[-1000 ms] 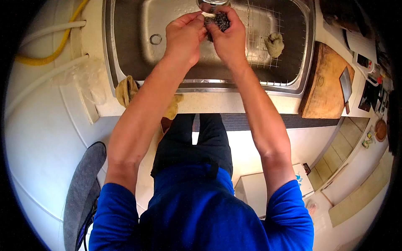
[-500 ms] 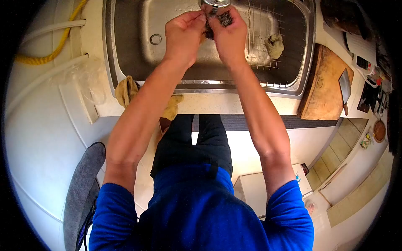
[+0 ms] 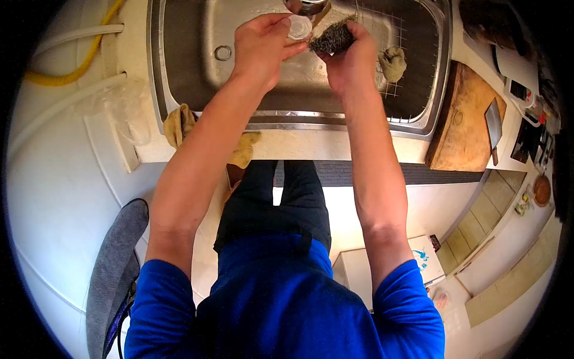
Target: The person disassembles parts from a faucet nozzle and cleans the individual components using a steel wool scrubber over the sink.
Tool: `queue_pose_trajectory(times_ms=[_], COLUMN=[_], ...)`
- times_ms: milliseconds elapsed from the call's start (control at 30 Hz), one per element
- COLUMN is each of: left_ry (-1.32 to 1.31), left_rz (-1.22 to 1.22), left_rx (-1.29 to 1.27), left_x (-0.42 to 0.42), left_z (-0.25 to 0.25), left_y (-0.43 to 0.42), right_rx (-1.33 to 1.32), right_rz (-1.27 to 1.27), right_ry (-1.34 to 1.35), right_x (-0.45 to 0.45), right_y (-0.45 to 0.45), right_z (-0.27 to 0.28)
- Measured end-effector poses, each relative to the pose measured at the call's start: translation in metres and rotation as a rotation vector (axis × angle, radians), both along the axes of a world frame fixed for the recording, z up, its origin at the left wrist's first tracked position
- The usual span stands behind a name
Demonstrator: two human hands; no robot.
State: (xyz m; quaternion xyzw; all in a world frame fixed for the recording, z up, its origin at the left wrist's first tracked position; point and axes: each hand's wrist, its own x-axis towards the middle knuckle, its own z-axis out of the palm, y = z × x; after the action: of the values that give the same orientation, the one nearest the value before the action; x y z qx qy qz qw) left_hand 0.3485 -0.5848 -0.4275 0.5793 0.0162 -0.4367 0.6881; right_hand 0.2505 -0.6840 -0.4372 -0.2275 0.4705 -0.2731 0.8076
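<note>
Between the thumb and fingers of my left hand [image 3: 261, 51] is a small round, clear-whitish lid-like disc [image 3: 299, 27] with rings on its face. My right hand [image 3: 354, 60] grips a dark, speckled scouring pad [image 3: 333, 39], whose left end comes close to the fingertips of my left hand. Both hands are over the stainless steel sink [image 3: 287, 99], just below the shiny metal faucet [image 3: 306, 6] at the top edge. I cannot tell whether water is running.
A wire rack [image 3: 391, 90] lies in the sink's right side with a greenish-grey sponge [image 3: 393, 64] on it. On the right counter, a cleaver [image 3: 493, 124] rests on a wooden cutting board [image 3: 457, 125]. Tan cloth [image 3: 178, 124] hangs over the sink's front edge.
My hands, close together on the pad before, have moved apart. The right hand has shifted right with the pad, and the round disc now shows in my left hand.
</note>
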Motion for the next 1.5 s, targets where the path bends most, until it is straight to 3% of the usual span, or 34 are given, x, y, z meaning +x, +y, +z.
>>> queue_pose_trajectory(times_ms=[200,267,300,533,600,733,800,867,967,1200,1267,1400,1467,1500], left_ry=[-0.048,-0.078,-0.103,-0.217,-0.179,-0.088,0.020,0.059,0.038,-0.041,-0.058,-0.033,0.049,0.134], left_rz=[-0.020,-0.041,-0.061,-0.118,-0.122,-0.114,-0.070,-0.078,-0.116,-0.146,-0.125,-0.024,0.014,0.045], left_rx=[-0.036,-0.018,-0.001,0.046,0.041,-0.080,-0.180,-0.192,-0.171,-0.102,-0.108,-0.109,-0.124,-0.142], left_x=[-0.005,-0.005,-0.005,0.005,0.006,0.001,-0.002,0.000,-0.003,-0.009,-0.018,-0.025,-0.012,-0.009], left_z=[-0.011,-0.005,-0.003,-0.001,-0.002,-0.009,-0.013,-0.015,-0.014,-0.006,-0.018,-0.003,0.000,0.000], left_y=[0.006,0.006,0.006,0.004,0.003,0.007,0.007,0.009,0.008,0.007,0.009,-0.003,-0.008,-0.010], right_rx=[0.011,-0.291,-0.532,-0.729,-0.789,-0.960,-0.907,-0.475,-0.378,-0.603,-0.913,-0.744,-0.506,-0.506], right_rz=[0.216,0.207,0.388,0.407,0.592,0.531,0.492,0.431,0.388,0.424,0.359,0.322,0.337,0.337], right_ry=[-0.195,-0.006,0.078,0.120,0.083,0.187,0.126,-0.087,-0.113,-0.029,0.252,0.199,-0.052,-0.051], right_x=[-0.006,-0.001,-0.005,-0.011,-0.009,-0.003,-0.001,-0.001,-0.002,0.003,0.006,0.006,0.006,0.007], right_y=[-0.002,0.011,0.012,0.007,0.007,0.011,0.013,0.014,0.014,0.014,0.014,0.008,0.010,0.010], right_z=[0.021,0.028,0.027,0.004,-0.002,-0.004,-0.003,0.004,-0.003,-0.003,0.001,0.005,0.007,0.010])
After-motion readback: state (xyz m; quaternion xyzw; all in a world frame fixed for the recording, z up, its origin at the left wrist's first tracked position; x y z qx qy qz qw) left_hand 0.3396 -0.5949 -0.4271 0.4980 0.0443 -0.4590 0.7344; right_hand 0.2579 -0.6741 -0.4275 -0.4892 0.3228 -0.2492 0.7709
